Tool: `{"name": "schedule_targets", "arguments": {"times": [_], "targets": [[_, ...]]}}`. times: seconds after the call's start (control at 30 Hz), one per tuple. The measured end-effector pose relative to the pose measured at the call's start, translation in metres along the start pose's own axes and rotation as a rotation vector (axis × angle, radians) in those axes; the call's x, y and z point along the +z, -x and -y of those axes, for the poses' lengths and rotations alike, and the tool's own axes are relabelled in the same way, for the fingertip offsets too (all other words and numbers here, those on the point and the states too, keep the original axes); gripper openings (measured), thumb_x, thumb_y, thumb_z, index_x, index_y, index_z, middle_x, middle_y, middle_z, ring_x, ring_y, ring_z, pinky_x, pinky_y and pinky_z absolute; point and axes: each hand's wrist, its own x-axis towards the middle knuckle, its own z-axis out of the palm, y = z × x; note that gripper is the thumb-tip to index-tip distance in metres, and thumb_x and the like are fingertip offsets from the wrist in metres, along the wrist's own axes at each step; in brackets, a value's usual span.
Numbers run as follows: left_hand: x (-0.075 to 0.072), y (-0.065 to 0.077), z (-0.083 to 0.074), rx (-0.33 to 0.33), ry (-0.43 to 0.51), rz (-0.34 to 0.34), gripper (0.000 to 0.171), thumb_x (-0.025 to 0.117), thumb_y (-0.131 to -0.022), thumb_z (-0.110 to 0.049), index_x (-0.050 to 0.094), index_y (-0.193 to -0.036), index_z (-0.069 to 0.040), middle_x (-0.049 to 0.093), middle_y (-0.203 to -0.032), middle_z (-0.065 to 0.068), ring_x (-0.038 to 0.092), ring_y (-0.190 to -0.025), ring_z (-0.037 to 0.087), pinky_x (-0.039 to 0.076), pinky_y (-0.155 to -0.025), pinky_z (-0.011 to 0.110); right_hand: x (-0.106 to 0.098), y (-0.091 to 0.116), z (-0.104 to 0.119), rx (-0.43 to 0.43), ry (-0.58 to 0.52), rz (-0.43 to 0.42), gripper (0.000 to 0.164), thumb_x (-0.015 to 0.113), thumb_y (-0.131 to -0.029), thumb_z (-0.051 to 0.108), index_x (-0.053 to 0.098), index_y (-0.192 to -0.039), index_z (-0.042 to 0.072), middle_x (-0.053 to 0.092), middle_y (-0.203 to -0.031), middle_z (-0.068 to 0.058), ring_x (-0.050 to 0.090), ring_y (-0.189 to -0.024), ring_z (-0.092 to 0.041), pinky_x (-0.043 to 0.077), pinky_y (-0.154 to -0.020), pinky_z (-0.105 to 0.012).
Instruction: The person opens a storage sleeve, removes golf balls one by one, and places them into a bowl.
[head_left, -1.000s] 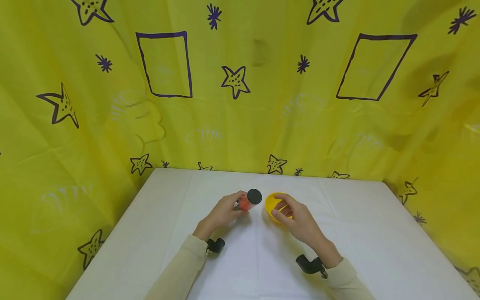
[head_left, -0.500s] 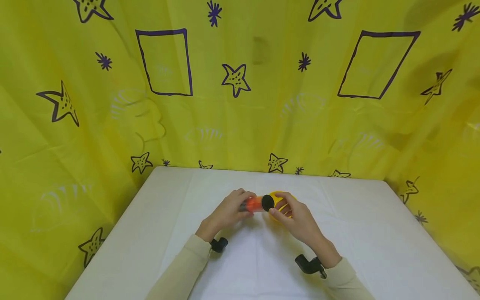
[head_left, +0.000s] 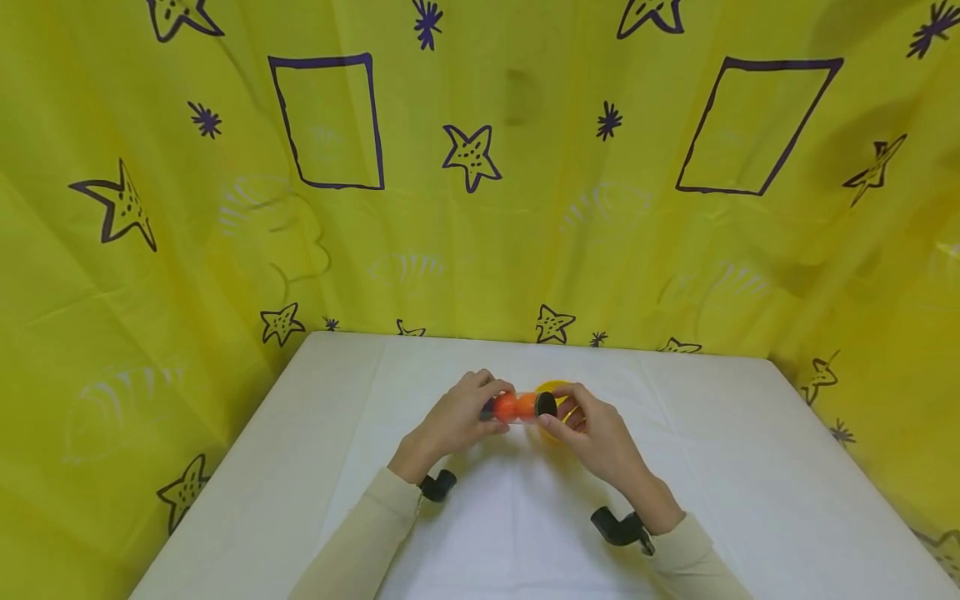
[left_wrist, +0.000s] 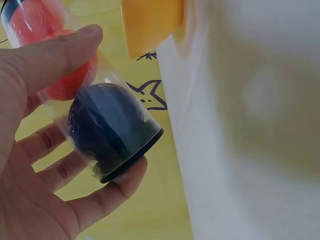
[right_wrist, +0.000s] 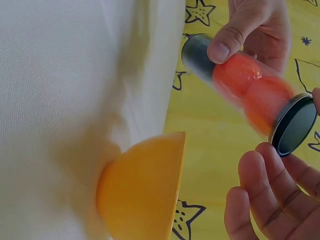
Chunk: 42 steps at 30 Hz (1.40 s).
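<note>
Just now the clear tube [head_left: 517, 418] has swung across to the right hand [head_left: 603, 433], which pinches its black lid [head_left: 546, 405], while the left hand [head_left: 461, 412] grips the other end. It hangs above the desk [head_left: 495, 533], near the yellow bowl [right_wrist: 142, 192]; seemingly both hands can now work the lid.

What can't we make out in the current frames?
- Inside of the bowl: mostly covered by the right hand and tube in head view; right wrist view shows only the outside.
- Dark ball: head view, mostly behind the left hand.
- Whether the right hand grips the lid: right wrist view, right edge cuts off part of the hand.
</note>
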Motion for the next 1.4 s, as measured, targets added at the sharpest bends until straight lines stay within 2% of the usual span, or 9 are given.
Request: {"name": "schedule_targets", "arguments": {"times": [0.2,0.5,0.67,1.03,1.4], "targets": [[-0.005,0.001,-0.005,0.02,-0.069,-0.024,0.048,0.086,-0.084,-0.029,0.066,-0.127,-0.019,0.062,-0.114,0.0,0.053,-0.104,0.017,0.055,-0.088,0.036,-0.001,0.0,0.001,0.029,-0.012,-0.002,0.041,0.074,-0.095,0.035,0.063,-0.123,0.007,0.067,-0.089,-0.005,0.061,-0.077,-0.013,0.052,-0.065,-0.023],[-0.01,0.002,-0.01,0.012,-0.089,-0.048,0.048,0.087,-0.082,-0.033,0.069,-0.125,-0.021,0.062,-0.113,-0.004,0.053,-0.102,0.015,0.053,-0.074,0.033,-0.003,-0.001,-0.001,0.037,-0.054,0.007,0.037,0.067,-0.099,0.036,0.062,-0.123,0.008,0.07,-0.091,-0.006,0.062,-0.08,-0.014,0.053,-0.065,-0.023],[-0.012,0.002,-0.012,0.016,-0.11,-0.043,0.049,0.087,-0.082,-0.035,0.069,-0.126,-0.021,0.065,-0.114,-0.003,0.055,-0.102,0.015,0.055,-0.078,0.033,-0.005,-0.002,-0.002,0.006,-0.064,0.036,0.033,0.065,-0.101,0.034,0.061,-0.121,0.008,0.069,-0.093,-0.005,0.062,-0.082,-0.015,0.053,-0.066,-0.022],[-0.015,0.002,-0.012,0.039,-0.146,-0.004,0.049,0.084,-0.083,-0.04,0.07,-0.126,-0.022,0.072,-0.115,-0.004,0.059,-0.1,0.015,0.054,-0.076,0.033,-0.006,-0.002,-0.004,-0.041,-0.049,0.061,0.03,0.064,-0.102,0.033,0.061,-0.12,0.01,0.068,-0.092,-0.002,0.061,-0.08,-0.014,0.053,-0.064,-0.024],[-0.014,0.004,-0.012,0.053,-0.114,0.03,0.047,0.085,-0.083,-0.038,0.071,-0.125,-0.022,0.073,-0.109,-0.004,0.06,-0.095,0.015,0.049,-0.074,0.03,-0.005,0.0,-0.007,-0.105,-0.048,0.063,0.026,0.064,-0.102,0.027,0.06,-0.115,0.006,0.065,-0.085,0.0,0.058,-0.076,-0.01,0.051,-0.062,-0.023]]}}
